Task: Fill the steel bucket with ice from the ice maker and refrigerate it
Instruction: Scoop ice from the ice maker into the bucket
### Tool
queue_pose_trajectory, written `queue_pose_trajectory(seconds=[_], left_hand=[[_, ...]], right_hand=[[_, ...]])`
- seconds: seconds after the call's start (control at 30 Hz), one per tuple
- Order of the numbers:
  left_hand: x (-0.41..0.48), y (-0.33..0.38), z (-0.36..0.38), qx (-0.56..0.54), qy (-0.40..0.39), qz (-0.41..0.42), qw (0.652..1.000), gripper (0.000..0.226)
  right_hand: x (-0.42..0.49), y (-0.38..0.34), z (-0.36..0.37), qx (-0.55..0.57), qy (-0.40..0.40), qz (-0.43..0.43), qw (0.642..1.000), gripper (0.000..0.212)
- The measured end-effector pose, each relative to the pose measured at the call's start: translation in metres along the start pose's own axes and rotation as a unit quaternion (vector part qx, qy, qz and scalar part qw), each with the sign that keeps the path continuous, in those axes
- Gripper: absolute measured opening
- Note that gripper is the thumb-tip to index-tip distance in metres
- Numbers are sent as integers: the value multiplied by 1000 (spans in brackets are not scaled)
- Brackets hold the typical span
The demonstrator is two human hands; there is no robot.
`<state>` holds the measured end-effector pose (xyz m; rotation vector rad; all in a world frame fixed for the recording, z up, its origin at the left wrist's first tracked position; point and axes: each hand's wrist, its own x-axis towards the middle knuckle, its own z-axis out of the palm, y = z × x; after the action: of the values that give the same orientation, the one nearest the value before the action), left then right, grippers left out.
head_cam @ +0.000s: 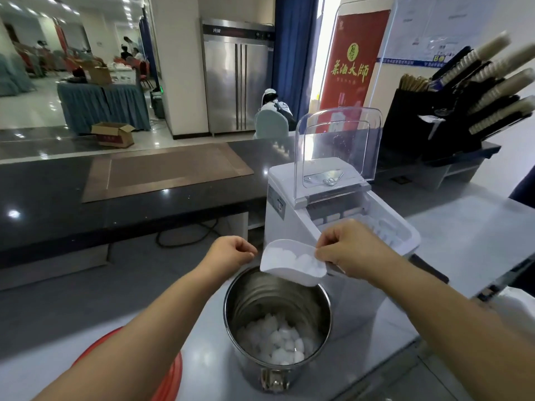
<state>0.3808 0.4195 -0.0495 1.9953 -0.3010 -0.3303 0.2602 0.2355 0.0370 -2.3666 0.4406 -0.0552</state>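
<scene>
Step in hand: Scooping. A person's right hand (351, 250) grips the handle end of a white scoop (285, 273), thumb and fingers pinched on its rim, and holds it heaped with ice cubes (301, 263) above the far edge of the steel bucket (260, 296).

Left hand: The left hand (231, 253) hovers just beyond the bucket's far-left rim, loosely clenched, with nothing seen in its grasp.

Bucket: It stands upright on the pale desk (463, 241), just in front of the ice maker (289, 198). A shallow layer of ice (275, 340) covers only its bottom, and most of the ribbed inner wall is bare.

Ice maker: Its clear lid (338, 146) is tipped up and back, with more cubes showing in the open bin behind the right hand.

Progress: Early, by the look of it; the bucket appears far from full.

Next move: The scoop's mouth already faces the bucket, so the load likely needs a tilt forward and down, kept inside the rim so that cubes do not skip onto the desk. Several more scoops from the bin would probably follow.

Still to come: Chilling the bucket. A tall steel refrigerator (237, 85) stands well apart, across the room beyond the dark counter (58, 198).
</scene>
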Motion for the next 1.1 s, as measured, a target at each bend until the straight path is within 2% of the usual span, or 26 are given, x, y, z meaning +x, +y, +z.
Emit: queue_pose_trajectory(seconds=[0.1, 0.27, 0.37, 0.6, 0.87, 1.1], left_hand=[[-1, -7, -1, 3, -10, -10, 1000, 15], [-5, -11, 0, -18, -30, -25, 999, 23], [-5, -13, -1, -25, -37, -34, 998, 22], [-7, -11, -4, -20, -48, -29, 998, 22], [-8, -11, -5, -27, -62, -29, 997, 25], [0, -2, 2, -20, -53, -17, 998, 20]], right_hand=[[-4, 5, 17, -84, 24, -2, 996, 17], [-13, 3, 45, -238, 88, -32, 967, 13], [-16, -3, 65, -278, 79, -38, 957, 14], [-7, -8, 97, -323, -3, -3, 947, 20], [-8, -10, 90, -369, -7, -24, 929, 17], [-14, -1, 70, -335, 27, -40, 941, 14]])
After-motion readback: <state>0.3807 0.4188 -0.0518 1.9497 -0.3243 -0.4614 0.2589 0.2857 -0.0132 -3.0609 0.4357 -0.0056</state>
